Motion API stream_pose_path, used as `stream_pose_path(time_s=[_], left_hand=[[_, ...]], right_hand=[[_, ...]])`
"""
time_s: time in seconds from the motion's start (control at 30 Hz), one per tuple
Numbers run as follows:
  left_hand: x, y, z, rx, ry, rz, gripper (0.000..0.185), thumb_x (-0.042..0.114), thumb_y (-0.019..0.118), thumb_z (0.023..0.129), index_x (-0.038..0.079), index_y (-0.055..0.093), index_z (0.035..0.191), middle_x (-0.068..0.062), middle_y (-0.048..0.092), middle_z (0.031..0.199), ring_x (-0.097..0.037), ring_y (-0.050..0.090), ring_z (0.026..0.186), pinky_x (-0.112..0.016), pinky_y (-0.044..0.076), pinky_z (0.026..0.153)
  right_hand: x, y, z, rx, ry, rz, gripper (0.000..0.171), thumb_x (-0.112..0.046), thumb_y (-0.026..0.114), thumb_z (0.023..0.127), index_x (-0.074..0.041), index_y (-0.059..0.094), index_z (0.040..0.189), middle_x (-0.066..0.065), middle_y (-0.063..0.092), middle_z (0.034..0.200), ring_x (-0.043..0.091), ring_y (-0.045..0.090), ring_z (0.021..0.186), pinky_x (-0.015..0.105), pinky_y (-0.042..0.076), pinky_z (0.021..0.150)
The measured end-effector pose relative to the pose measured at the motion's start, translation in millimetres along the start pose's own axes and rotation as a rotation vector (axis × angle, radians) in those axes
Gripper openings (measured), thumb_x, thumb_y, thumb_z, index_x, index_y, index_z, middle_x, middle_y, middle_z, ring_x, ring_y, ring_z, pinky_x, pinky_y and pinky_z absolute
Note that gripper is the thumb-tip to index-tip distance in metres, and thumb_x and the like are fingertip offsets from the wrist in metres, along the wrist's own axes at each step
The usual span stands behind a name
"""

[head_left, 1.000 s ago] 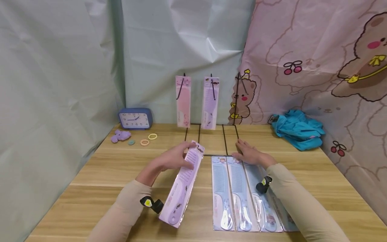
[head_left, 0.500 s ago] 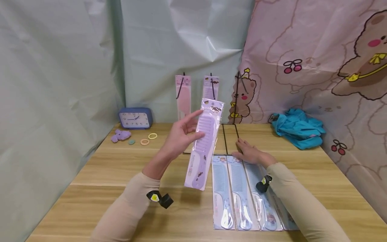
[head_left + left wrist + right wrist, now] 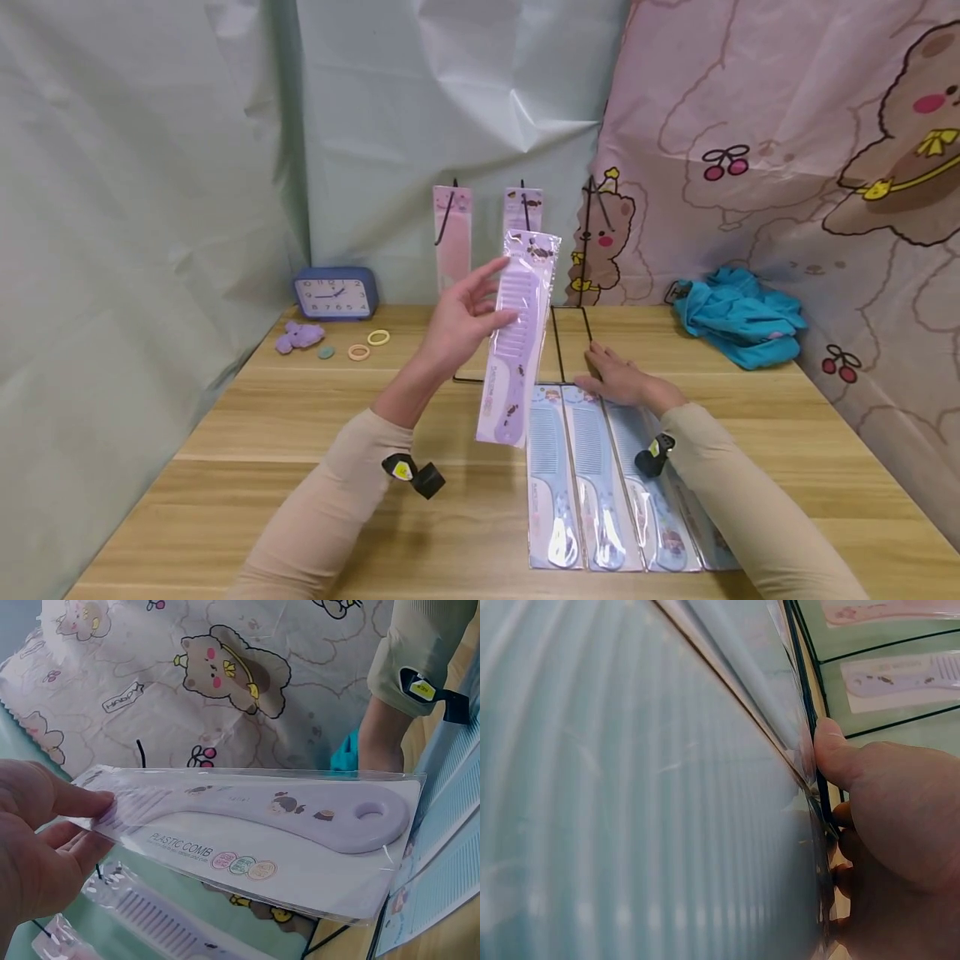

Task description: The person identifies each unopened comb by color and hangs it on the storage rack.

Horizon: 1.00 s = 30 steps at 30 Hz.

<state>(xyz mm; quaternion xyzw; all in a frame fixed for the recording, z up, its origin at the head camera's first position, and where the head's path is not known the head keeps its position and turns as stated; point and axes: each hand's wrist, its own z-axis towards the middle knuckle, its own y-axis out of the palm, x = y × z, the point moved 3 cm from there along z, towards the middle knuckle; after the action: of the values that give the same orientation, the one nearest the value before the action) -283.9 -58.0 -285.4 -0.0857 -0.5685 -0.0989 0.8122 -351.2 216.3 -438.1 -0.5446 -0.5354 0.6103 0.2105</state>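
My left hand (image 3: 459, 329) pinches a packaged purple comb (image 3: 513, 350) by its toothed half, thumb in front. The comb hangs above the table, nearly upright and slightly tilted, its handle end down. In the left wrist view, the handle (image 3: 322, 817) shows through the clear wrapper. My right hand (image 3: 624, 382) rests on the base of a black wire rack (image 3: 559, 350), fingers reaching forward. Beneath its wrist lie several packaged blue combs (image 3: 547, 492) in a row, partly covered by the forearm. On the rack hang a packaged pink comb (image 3: 452, 242) and another purple comb (image 3: 522, 218), mostly hidden.
At the back left stands a blue clock (image 3: 336, 293). Before it lie a purple scrunchie-like thing (image 3: 300, 337) and small coloured rings (image 3: 378, 337). A crumpled turquoise cloth (image 3: 738, 321) lies back right. A third rack hook (image 3: 602, 207) shows no package on it.
My left hand has lifted the purple comb off the low left, moving it up and forward towards the rack and turning it more upright. My right hand has stayed in place.
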Motion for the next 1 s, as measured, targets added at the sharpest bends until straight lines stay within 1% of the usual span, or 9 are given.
stream_pose_path(time_s=[0.2, 0.27, 0.33, 0.47, 0.63, 0.73, 0.87, 1.0], left_hand=[[-5.0, -0.7, 1.0, 0.026, -0.022, 0.003, 0.075, -0.013, 0.068, 0.086, 0.020, 0.048, 0.150, -0.013, 0.064, 0.130, -0.030, 0.068, 0.101, -0.038, 0.060, 0.081], [-7.1, -1.3, 3.7, 0.036, -0.030, 0.020, 0.075, -0.012, 0.068, 0.086, 0.022, 0.048, 0.149, -0.012, 0.064, 0.131, -0.029, 0.068, 0.102, -0.037, 0.060, 0.081], [-9.6, -1.7, 9.5, 0.048, -0.036, 0.037, 0.075, -0.011, 0.069, 0.086, 0.024, 0.048, 0.149, -0.011, 0.063, 0.132, -0.029, 0.068, 0.103, -0.037, 0.060, 0.081], [-17.2, -3.2, 29.2, 0.076, -0.056, 0.063, 0.075, -0.011, 0.068, 0.087, 0.027, 0.049, 0.149, -0.013, 0.061, 0.131, -0.028, 0.067, 0.103, -0.036, 0.060, 0.080], [-25.5, -6.9, 57.4, 0.112, -0.082, 0.105, 0.075, -0.011, 0.066, 0.088, 0.029, 0.047, 0.149, -0.016, 0.059, 0.123, -0.029, 0.067, 0.097, -0.036, 0.061, 0.076], [-27.9, -8.8, 71.8, 0.122, -0.086, 0.140, 0.076, -0.010, 0.065, 0.089, 0.029, 0.045, 0.150, -0.016, 0.059, 0.122, -0.027, 0.067, 0.094, -0.036, 0.060, 0.075], [-31.2, -11.4, 86.9, 0.141, -0.070, 0.200, 0.077, -0.012, 0.062, 0.088, 0.027, 0.044, 0.152, -0.014, 0.058, 0.122, -0.024, 0.064, 0.091, -0.034, 0.059, 0.076], [-34.9, -13.6, 98.0, 0.162, -0.061, 0.247, 0.079, -0.015, 0.060, 0.088, 0.027, 0.044, 0.152, -0.015, 0.058, 0.122, -0.025, 0.062, 0.096, -0.032, 0.058, 0.080]], right_hand=[[-0.2, -1.9, 0.0, 0.005, -0.006, 0.009, 0.078, -0.045, 0.045, 0.106, 0.008, 0.017, 0.156, 0.028, 0.001, 0.163, 0.047, 0.000, 0.149, 0.070, 0.003, 0.114], [-0.3, -2.1, -0.6, 0.006, -0.007, 0.004, 0.078, -0.045, 0.045, 0.106, 0.008, 0.017, 0.156, 0.028, 0.001, 0.163, 0.047, 0.000, 0.149, 0.070, 0.003, 0.114], [0.2, -2.0, -1.0, 0.007, -0.004, 0.004, 0.077, -0.045, 0.045, 0.106, 0.007, 0.017, 0.156, 0.027, 0.001, 0.163, 0.046, 0.000, 0.149, 0.069, 0.003, 0.115], [1.1, -0.9, -0.4, 0.008, 0.003, 0.004, 0.077, -0.046, 0.044, 0.106, 0.006, 0.018, 0.156, 0.027, 0.001, 0.164, 0.046, 0.000, 0.149, 0.069, 0.003, 0.115], [0.7, 1.0, 0.6, 0.007, -0.003, -0.004, 0.078, -0.048, 0.044, 0.105, 0.007, 0.019, 0.156, 0.028, 0.003, 0.163, 0.047, 0.001, 0.148, 0.070, 0.004, 0.114], [-0.2, 1.0, 0.2, 0.008, 0.000, 0.001, 0.078, -0.047, 0.044, 0.105, 0.007, 0.019, 0.156, 0.027, 0.003, 0.163, 0.047, 0.001, 0.149, 0.070, 0.004, 0.114], [-1.7, 0.1, -0.3, 0.012, 0.001, 0.004, 0.078, -0.047, 0.045, 0.105, 0.006, 0.019, 0.156, 0.027, 0.003, 0.164, 0.046, 0.001, 0.149, 0.069, 0.004, 0.115], [-3.1, 0.0, -1.3, 0.011, -0.003, -0.002, 0.078, -0.047, 0.044, 0.106, 0.006, 0.018, 0.156, 0.027, 0.002, 0.164, 0.046, 0.001, 0.149, 0.069, 0.004, 0.115]])
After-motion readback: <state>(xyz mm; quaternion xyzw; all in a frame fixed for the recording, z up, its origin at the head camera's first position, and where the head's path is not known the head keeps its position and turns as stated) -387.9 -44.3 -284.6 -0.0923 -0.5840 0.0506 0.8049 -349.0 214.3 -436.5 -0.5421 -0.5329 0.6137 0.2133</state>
